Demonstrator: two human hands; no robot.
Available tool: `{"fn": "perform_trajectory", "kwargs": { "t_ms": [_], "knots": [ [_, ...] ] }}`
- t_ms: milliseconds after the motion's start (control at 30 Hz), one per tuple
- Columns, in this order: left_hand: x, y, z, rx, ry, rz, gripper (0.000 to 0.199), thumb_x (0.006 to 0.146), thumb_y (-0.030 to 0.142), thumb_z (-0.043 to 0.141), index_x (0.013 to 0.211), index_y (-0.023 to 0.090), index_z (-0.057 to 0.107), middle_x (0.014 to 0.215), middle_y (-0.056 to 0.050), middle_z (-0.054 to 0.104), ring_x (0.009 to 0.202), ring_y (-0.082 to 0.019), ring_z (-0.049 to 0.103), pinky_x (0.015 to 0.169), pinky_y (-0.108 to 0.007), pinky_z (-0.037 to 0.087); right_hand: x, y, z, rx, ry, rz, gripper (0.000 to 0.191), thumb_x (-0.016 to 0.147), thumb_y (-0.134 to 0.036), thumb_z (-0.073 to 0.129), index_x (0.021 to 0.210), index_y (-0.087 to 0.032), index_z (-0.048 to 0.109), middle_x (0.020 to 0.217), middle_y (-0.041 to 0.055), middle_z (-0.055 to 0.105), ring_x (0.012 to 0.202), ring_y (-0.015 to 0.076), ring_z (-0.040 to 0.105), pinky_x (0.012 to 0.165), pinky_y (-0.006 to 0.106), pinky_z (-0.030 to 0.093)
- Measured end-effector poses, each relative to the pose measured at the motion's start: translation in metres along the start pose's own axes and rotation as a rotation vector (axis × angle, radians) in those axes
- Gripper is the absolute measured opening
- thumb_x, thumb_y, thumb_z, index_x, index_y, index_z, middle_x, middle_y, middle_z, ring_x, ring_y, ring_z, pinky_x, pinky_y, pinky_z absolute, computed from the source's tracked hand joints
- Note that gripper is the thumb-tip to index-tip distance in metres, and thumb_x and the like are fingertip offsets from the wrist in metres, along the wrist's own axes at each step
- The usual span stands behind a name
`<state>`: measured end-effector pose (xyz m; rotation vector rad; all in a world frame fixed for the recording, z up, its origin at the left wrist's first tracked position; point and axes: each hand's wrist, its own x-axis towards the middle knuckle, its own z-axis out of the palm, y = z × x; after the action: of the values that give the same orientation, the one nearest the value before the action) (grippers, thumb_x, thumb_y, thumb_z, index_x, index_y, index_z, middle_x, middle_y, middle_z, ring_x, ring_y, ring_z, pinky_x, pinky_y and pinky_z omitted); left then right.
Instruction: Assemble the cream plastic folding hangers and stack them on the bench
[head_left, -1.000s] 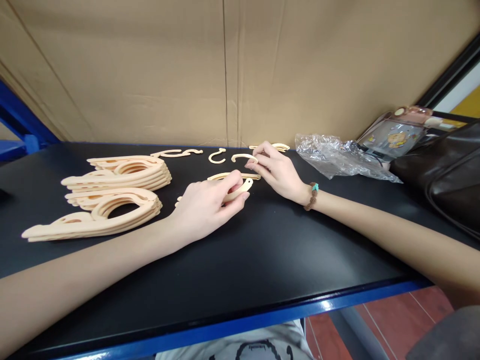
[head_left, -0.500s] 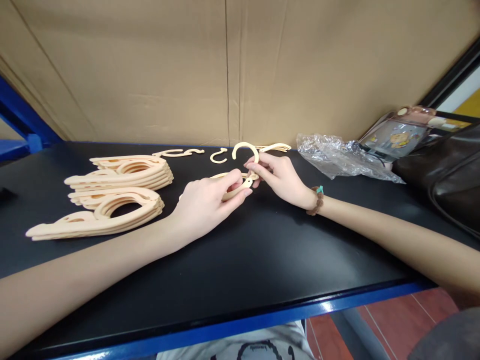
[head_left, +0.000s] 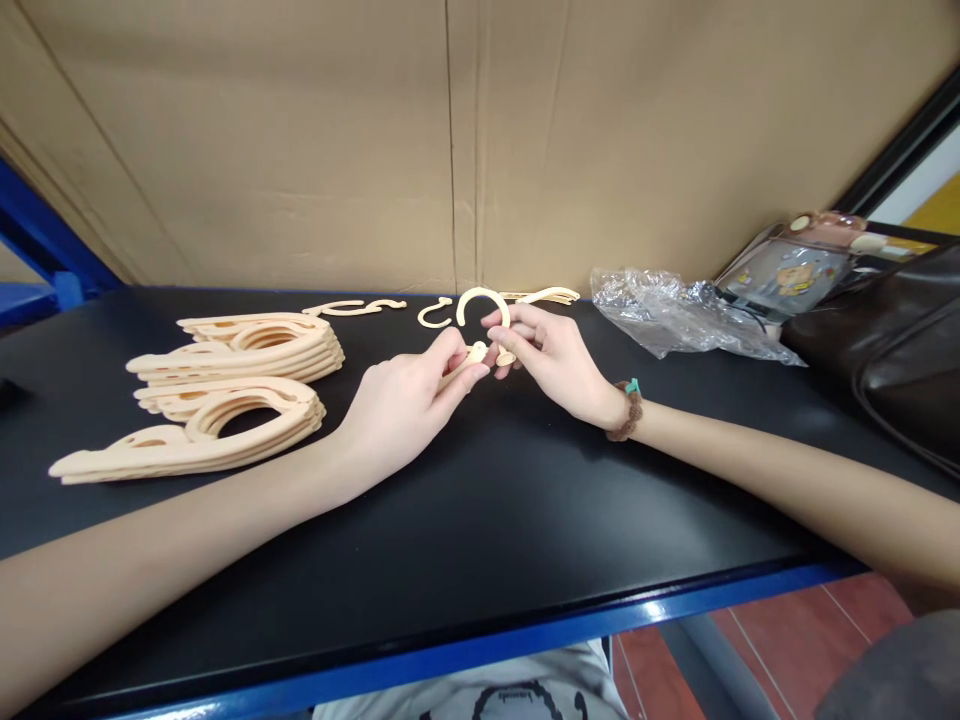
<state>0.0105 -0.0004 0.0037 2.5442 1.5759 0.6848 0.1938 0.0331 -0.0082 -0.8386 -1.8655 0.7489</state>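
Note:
My left hand (head_left: pixel 412 395) pinches a cream hanger arm (head_left: pixel 477 352), whose rounded end with a small hole sticks out past the fingertips; the rest of it is mostly hidden. Between the thumb and fingers of my right hand (head_left: pixel 559 360) is a cream hook (head_left: pixel 484 294), its curve upward and its round base showing below the fingers. Hook and arm end are close but look apart. Behind them on the black table (head_left: pixel 450 530) lies a loose hook (head_left: pixel 433 322). Two stacks of cream hanger pieces (head_left: pixel 240 345) (head_left: pixel 247 440) lie left of my left hand.
More cream pieces lie at the back (head_left: pixel 352 308) and behind my right hand (head_left: pixel 547 295). Crumpled clear plastic (head_left: pixel 682 315), a clear pouch (head_left: pixel 787 275) and a dark bag (head_left: pixel 885 340) sit at the right. Cardboard (head_left: pixel 300 150) stands behind the table.
The hook in my right hand has come away from the arm end and its base now shows. My left hand has shifted slightly left with the hanger arm.

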Motion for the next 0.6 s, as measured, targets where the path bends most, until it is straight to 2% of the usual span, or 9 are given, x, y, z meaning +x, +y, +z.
{"fn": "perform_trajectory", "kwargs": {
  "t_ms": [100, 233, 333, 467, 600],
  "knots": [
    [0.0007, -0.0018, 0.0018, 0.019, 0.007, -0.031, 0.028, 0.094, 0.048, 0.034, 0.082, 0.023, 0.038, 0.065, 0.005, 0.058, 0.054, -0.015, 0.056, 0.050, -0.024, 0.028, 0.0015, -0.0020, 0.0018, 0.231, -0.041, 0.141, 0.023, 0.088, -0.040, 0.056, 0.084, -0.017, 0.059, 0.077, 0.0001, 0.067, 0.061, 0.0099, 0.066, 0.060, 0.022, 0.052],
    [0.0014, -0.0023, 0.0023, 0.024, 0.024, -0.059, 0.023, 0.095, 0.045, 0.033, 0.092, 0.023, 0.039, 0.068, 0.004, 0.060, 0.057, -0.017, 0.059, 0.052, -0.024, 0.032, 0.0029, -0.0022, -0.0001, 0.432, -0.104, 0.296, 0.022, 0.082, -0.039, 0.064, 0.086, -0.018, 0.061, 0.082, -0.0012, 0.065, 0.064, 0.0093, 0.068, 0.063, 0.021, 0.057],
    [0.0016, -0.0015, 0.0017, 0.000, 0.025, -0.082, 0.021, 0.095, 0.044, 0.033, 0.095, 0.024, 0.038, 0.068, 0.005, 0.060, 0.057, -0.018, 0.059, 0.052, -0.024, 0.033, 0.0036, 0.0002, -0.0034, 0.482, -0.120, 0.327, 0.022, 0.083, -0.039, 0.064, 0.089, -0.018, 0.061, 0.076, -0.0031, 0.063, 0.067, 0.0081, 0.067, 0.067, 0.020, 0.057],
    [0.0017, -0.0004, 0.0015, -0.017, 0.014, -0.086, 0.019, 0.096, 0.043, 0.032, 0.097, 0.024, 0.036, 0.068, 0.006, 0.061, 0.058, -0.018, 0.059, 0.054, -0.025, 0.034, 0.0042, 0.0016, -0.0064, 0.482, -0.149, 0.333, 0.022, 0.082, -0.038, 0.065, 0.085, -0.017, 0.061, 0.077, -0.0023, 0.063, 0.073, 0.0068, 0.065, 0.065, 0.015, 0.052],
    [0.0022, 0.0002, 0.0014, -0.020, -0.016, -0.051, 0.019, 0.095, 0.043, 0.033, 0.096, 0.024, 0.038, 0.075, 0.004, 0.064, 0.064, -0.019, 0.061, 0.056, -0.025, 0.034, 0.0044, 0.0016, -0.0068, 0.509, -0.109, 0.354, 0.021, 0.081, -0.036, 0.066, 0.091, -0.019, 0.057, 0.077, -0.0033, 0.063, 0.072, 0.0067, 0.064, 0.064, 0.016, 0.050]
  ]
}}
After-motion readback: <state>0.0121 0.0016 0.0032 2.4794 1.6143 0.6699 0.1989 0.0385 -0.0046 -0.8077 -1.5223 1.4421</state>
